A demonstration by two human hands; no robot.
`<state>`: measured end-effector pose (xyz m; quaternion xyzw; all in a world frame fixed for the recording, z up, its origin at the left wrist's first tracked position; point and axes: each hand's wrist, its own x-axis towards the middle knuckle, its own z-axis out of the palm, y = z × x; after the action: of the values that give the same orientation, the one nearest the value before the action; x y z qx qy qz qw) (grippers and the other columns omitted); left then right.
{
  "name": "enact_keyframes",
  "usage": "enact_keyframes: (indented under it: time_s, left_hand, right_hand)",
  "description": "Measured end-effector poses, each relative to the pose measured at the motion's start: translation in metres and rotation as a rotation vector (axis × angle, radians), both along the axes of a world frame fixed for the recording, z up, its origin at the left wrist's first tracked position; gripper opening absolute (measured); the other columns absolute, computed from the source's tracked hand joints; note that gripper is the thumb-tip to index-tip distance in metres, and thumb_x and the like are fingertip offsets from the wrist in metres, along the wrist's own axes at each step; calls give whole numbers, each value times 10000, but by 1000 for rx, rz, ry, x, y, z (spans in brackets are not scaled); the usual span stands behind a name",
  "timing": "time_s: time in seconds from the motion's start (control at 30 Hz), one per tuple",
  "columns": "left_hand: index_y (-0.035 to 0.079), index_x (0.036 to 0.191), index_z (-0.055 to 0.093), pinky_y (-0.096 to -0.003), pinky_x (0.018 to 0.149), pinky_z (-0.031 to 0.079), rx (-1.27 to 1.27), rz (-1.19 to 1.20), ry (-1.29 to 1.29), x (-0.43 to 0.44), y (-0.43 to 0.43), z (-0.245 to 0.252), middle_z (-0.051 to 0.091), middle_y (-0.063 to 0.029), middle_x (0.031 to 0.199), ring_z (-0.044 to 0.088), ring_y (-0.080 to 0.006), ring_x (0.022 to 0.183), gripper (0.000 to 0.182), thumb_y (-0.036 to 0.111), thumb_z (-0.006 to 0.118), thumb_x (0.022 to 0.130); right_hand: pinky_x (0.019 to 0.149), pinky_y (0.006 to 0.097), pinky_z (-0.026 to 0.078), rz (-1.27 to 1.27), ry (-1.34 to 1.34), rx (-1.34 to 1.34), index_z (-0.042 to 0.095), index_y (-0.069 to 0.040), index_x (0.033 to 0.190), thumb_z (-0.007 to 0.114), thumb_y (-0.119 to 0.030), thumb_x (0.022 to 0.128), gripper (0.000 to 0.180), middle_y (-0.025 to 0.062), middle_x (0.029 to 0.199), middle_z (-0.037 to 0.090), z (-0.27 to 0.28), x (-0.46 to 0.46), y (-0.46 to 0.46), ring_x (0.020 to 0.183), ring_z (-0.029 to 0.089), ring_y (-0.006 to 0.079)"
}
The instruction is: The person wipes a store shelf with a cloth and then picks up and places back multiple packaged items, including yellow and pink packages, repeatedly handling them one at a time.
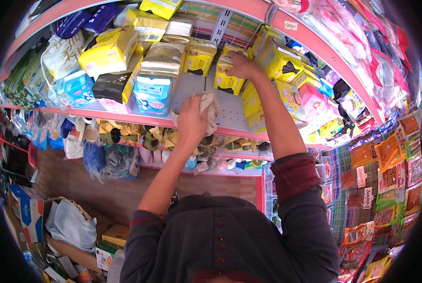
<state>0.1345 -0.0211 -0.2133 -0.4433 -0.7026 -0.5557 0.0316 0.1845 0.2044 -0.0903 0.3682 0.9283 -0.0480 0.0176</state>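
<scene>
My left hand (192,115) presses a crumpled off-white cloth (208,111) onto the front of a grey metal shelf (228,111) with a pink front edge. Farther back, my right hand (242,65) rests its fingers on a yellow soft pack (228,81) standing on the shelf; whether it grips the pack or only touches it is not plain. Behind and left of that pack stands another yellow pack (199,56). Just left of the cloth is a blue pack (153,95), with a gold-and-white pack (162,60) behind it.
More yellow packs (280,62) and a pink pack (313,97) crowd the shelf's right side. Snack bags (389,152) hang on a grid at the right. Bagged goods (104,159) hang below the shelf. An open cardboard box (73,253) with a plastic bag stands at lower left.
</scene>
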Motion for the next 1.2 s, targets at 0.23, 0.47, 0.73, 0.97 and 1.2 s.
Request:
enact_keyframes:
  time_s: [0.23,0.47,0.73,0.97,1.2]
  left_hand:
    - [30,1213,535,-466,835,482,-98,-51,49,-5,5,-8,590,-199,1083,584,-403,995,393,89,636,838]
    - [20,1212,530,-472,857,466,-54,-68,74,-6,9,-16,588,-201,1079,566,-408,1017,397,71,632,832]
    - [70,1218,518,-472,809,483,-16,-80,98,-6,8,-22,561,-187,1053,554,-392,981,485,59,693,765]
    - [78,1216,523,-484,820,471,-11,-64,89,-3,9,-24,555,-192,1053,543,-405,984,481,55,693,766]
    - [55,1226,526,-474,873,459,-55,-79,78,-3,6,-23,573,-195,1083,550,-407,1021,479,63,693,778]
  right_hand:
    - [1073,407,402,-46,-63,72,340,-38,1447,734,-180,720,838,225,1438,415,-3,0,7,1314,435,369]
    - [1034,446,435,1,-147,196,377,-43,1400,645,-78,776,680,207,1419,422,-11,1,5,1276,468,381]
    - [1049,454,414,-5,-197,224,367,-64,1411,672,-130,782,703,226,1430,405,-9,2,-2,1298,436,405]
    - [1121,434,334,164,40,170,290,-29,1467,809,-270,669,982,235,1476,364,20,-36,-17,1366,352,397]
    - [1089,461,381,201,14,191,346,-1,1414,835,-271,629,963,219,1405,450,-4,-103,-14,1325,414,383]
